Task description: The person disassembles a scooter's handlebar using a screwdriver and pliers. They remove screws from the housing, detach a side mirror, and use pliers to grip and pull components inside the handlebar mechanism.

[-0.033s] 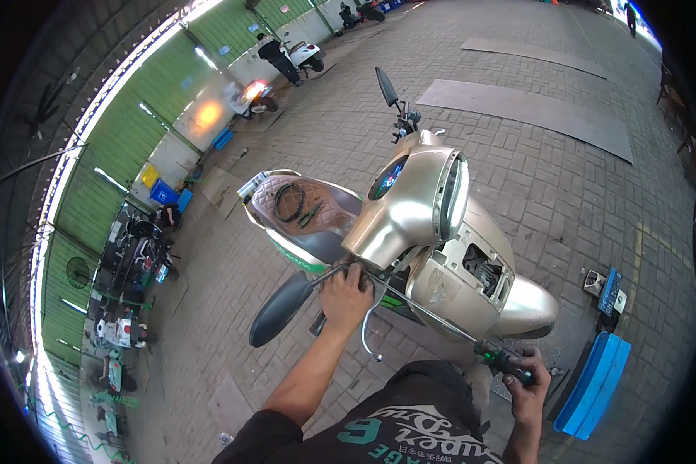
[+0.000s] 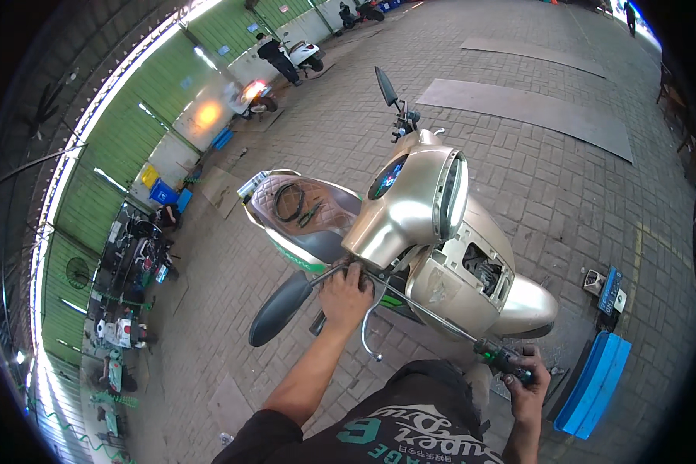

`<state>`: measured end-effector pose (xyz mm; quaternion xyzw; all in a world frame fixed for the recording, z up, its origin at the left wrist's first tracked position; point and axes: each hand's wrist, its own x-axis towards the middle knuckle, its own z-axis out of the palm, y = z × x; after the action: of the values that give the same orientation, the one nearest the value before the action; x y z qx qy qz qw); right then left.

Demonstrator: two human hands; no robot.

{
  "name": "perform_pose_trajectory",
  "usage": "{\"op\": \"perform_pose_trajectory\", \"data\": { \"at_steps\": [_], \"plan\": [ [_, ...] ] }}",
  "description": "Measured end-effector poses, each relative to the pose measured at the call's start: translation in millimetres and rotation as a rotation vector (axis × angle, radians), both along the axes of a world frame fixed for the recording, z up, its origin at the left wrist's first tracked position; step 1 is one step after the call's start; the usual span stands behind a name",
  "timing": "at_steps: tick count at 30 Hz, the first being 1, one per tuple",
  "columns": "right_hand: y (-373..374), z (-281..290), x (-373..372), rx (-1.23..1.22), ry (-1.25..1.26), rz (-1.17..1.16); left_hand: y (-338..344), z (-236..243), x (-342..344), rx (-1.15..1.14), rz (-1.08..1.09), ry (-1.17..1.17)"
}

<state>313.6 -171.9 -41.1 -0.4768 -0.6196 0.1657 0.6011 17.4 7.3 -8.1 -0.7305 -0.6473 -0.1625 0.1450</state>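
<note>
While the right hand point(image 2: 530, 379) is gripping a screwdriver point(image 2: 493, 354), the left hand point(image 2: 346, 298) is curling, hold unclear; the scooter point(image 2: 406, 210) is seeming unfinished, front opening point(image 2: 483, 271) uncovered.

The black shirt point(image 2: 387, 406), green scooter trim point(image 2: 297, 261) and blue plate point(image 2: 611, 290) are lettered.
</note>
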Motion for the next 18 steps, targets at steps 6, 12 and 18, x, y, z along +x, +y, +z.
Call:
{"op": "perform_pose_trajectory", "data": {
  "at_steps": [6, 12, 18],
  "plan": [
    [-8, 20, 4, -0.919, 0.705, 0.068, 8, -10, -10, 0.156, -0.107, 0.027],
    [-1, -9, 4, -0.028, 0.047, 0.063, 5, -6, -6, 0.189, -0.105, 0.055],
    [-2, 13, -22, -0.443, 0.675, -0.199, 5, -8, -5, 0.186, -0.138, 0.017]
  ]
}}
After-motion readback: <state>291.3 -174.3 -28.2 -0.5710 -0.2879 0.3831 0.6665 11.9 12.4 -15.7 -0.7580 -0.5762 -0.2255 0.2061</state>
